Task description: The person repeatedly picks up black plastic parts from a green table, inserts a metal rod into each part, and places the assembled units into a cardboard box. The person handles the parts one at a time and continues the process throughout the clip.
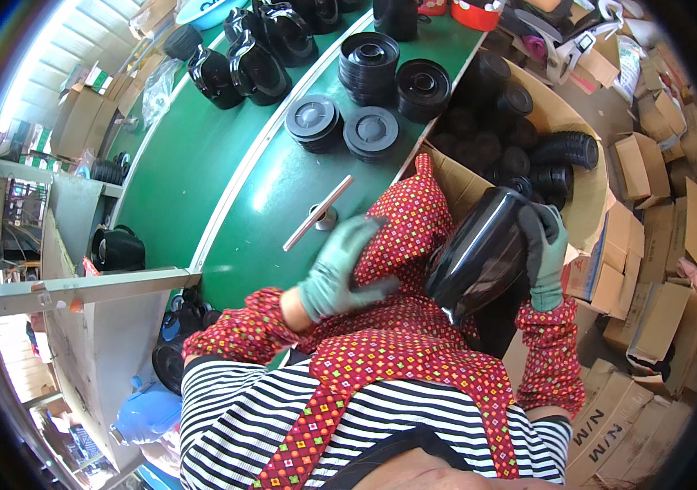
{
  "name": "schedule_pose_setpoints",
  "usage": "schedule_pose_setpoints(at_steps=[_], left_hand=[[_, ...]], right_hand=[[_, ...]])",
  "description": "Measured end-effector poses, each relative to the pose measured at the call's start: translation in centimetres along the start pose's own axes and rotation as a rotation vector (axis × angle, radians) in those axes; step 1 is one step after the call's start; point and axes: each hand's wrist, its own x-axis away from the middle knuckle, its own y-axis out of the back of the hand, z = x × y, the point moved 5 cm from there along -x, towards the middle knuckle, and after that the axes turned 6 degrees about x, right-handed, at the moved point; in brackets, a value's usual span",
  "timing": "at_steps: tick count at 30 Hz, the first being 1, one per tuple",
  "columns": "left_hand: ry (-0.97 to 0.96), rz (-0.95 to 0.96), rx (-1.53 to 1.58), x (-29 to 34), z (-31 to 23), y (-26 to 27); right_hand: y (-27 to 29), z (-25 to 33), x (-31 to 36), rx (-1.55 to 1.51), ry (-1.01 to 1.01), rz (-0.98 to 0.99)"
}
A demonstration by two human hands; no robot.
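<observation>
My right hand [545, 249], in a pale green glove with dark fingers, grips the edge of a glossy black jug body [479, 253]. The body lies tilted beside my lap, over the red patterned apron [406, 220]. My left hand [340, 269], in a matching glove, hovers over the apron with fingers and thumb spread and nothing between them. Just beyond its fingertips, a pale pinkish bar [316, 214] rests across a small round metal piece [328, 220] on the green worktop [259, 204].
Stacked black lids [312, 118] and ringed black parts [369, 61] stand farther along the worktop. Glossy black jugs [259, 69] crowd its far left. At my right, a large cardboard box [581, 192] holds several black ribbed parts [565, 151]. A metal rail [79, 290] crosses at left.
</observation>
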Motion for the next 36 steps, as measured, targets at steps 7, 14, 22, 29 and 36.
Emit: schedule_pose_setpoints(at_steps=[7, 14, 22, 29, 36], left_hand=[[0.86, 0.19, -0.474, 5.1, 14.0, 6.1], [0.644, -0.062, 0.316, 3.0, 13.6, 4.7], [0.637, 0.226, 0.371, -12.7, -0.1, 3.7], [0.57, 0.533, 0.485, -20.7, -5.9, 0.5], [-0.067, 0.519, 0.613, -23.7, -5.9, -3.5]], right_hand=[[-7.2, 6.6, 2.9, 0.504, 0.368, 0.166], [-3.2, 10.2, 3.5, 0.291, 0.35, 0.229], [-2.2, 10.2, -1.8, 0.132, 0.497, 0.345], [-4.1, 8.3, -9.5, 0.12, 0.722, 0.275], [-7.9, -2.1, -6.6, -0.206, 0.578, 0.388]])
